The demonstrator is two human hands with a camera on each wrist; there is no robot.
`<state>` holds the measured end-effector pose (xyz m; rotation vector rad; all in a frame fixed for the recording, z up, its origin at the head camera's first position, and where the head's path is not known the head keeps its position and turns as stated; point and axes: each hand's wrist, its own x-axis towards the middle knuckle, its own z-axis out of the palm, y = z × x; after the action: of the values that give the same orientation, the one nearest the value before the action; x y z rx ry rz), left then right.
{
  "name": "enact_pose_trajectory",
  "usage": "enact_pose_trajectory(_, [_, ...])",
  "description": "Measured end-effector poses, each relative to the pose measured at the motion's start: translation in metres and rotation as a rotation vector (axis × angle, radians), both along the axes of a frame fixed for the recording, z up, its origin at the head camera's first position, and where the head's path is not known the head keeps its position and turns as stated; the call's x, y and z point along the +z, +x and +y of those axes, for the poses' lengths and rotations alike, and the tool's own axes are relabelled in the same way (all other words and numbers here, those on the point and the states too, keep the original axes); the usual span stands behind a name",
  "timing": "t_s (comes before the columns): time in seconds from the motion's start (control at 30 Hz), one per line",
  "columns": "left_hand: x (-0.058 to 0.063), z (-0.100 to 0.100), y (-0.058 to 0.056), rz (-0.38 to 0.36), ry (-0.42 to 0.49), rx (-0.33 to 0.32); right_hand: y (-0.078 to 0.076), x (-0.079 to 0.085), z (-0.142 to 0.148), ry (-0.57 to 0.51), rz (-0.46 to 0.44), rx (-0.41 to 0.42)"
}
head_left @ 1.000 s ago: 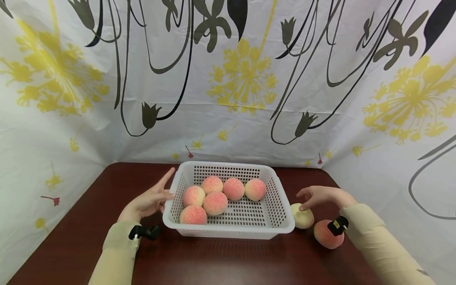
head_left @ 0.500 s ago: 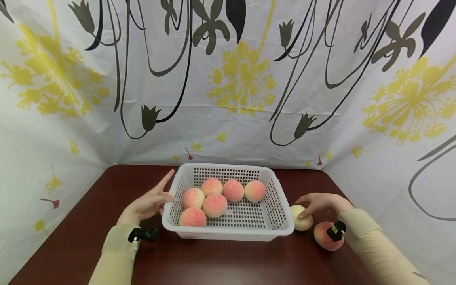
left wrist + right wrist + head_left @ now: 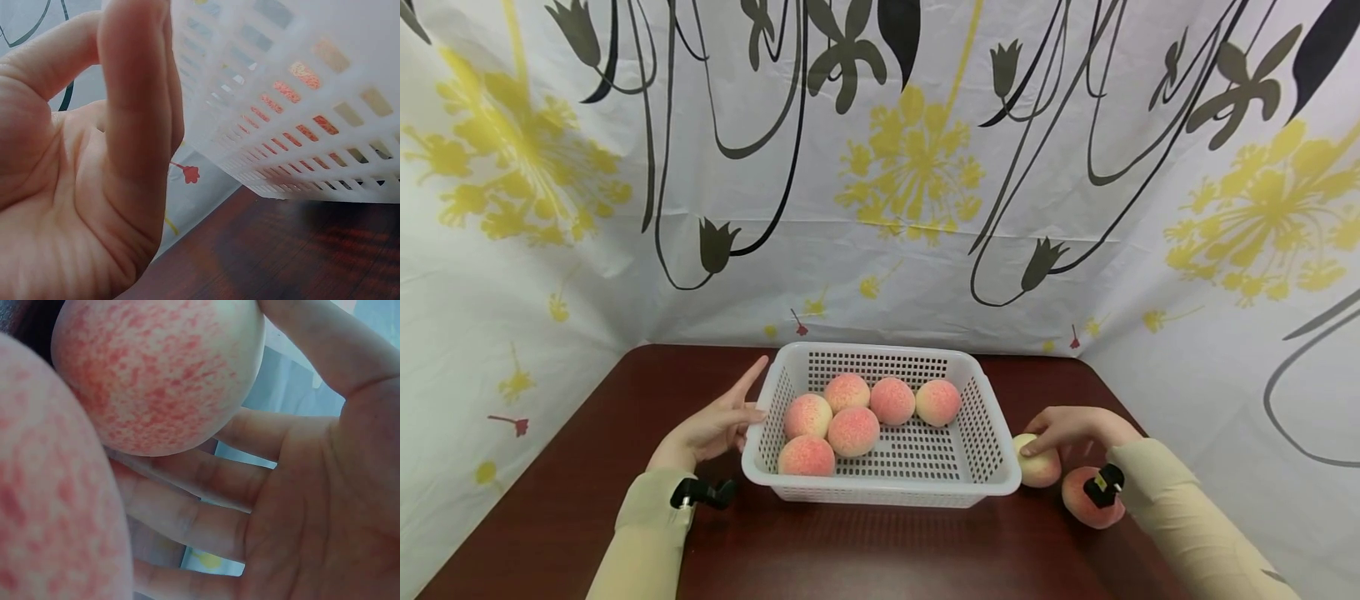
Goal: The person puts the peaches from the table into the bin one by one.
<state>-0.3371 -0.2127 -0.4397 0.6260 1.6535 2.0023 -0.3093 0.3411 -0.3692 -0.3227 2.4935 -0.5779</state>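
A white plastic basket (image 3: 880, 492) holds several pink-and-cream peaches (image 3: 853, 431), mostly toward its left and back. My left hand (image 3: 715, 429) is at the basket's left side, its fingers touching the rim and one finger stretched away; in the left wrist view the hand (image 3: 94, 169) lies against the slotted wall. Just right of the basket, my right hand (image 3: 1075, 427) grips a pale peach (image 3: 1039, 467) between thumb and fingers. The right wrist view shows this peach's red-speckled side (image 3: 162, 375). Another peach (image 3: 1092, 504) lies under the right wrist.
All this stands on a dark reddish-brown table (image 3: 880, 554). A white patterned cloth (image 3: 880, 275) hangs behind it and along both sides. Black wrist cameras are strapped over both sleeves.
My right hand has come down and closed its thumb and fingers around the pale peach, which has turned and shifted slightly. The left hand and basket stay in place.
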Motion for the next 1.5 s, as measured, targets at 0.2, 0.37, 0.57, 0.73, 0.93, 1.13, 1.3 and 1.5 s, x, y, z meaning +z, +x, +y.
enact_pose_trajectory(0.2, [-0.001, 0.0, 0.0, 0.006, 0.011, -0.014, -0.002, 0.0, 0.001, 0.012, -0.01, 0.009])
enact_pose_trajectory(0.37, [0.0, 0.0, 0.001, 0.021, 0.028, -0.037, -0.004, -0.001, 0.001, 0.01, -0.016, 0.0])
enact_pose_trajectory(0.57, [0.0, -0.001, 0.0, 0.011, 0.052, -0.053, -0.006, -0.003, 0.0, -0.01, -0.026, 0.008])
enact_pose_trajectory(0.73, [-0.001, -0.001, -0.001, 0.008, 0.052, -0.056, -0.005, 0.0, 0.0, -0.023, -0.049, 0.008])
enact_pose_trajectory(0.93, [-0.002, -0.001, -0.002, 0.013, 0.036, -0.045, -0.007, 0.011, 0.005, -0.023, -0.029, 0.018])
enact_pose_trajectory(1.13, [0.0, -0.001, -0.002, 0.01, 0.025, -0.043, -0.008, 0.032, 0.013, -0.005, 0.023, 0.026])
enact_pose_trajectory(1.3, [0.0, -0.001, -0.002, 0.019, 0.029, -0.055, -0.01, 0.05, 0.016, -0.009, 0.081, 0.098])
enact_pose_trajectory(1.5, [-0.001, -0.001, -0.001, 0.002, 0.047, -0.06, -0.012, 0.07, 0.014, -0.017, 0.129, 0.185])
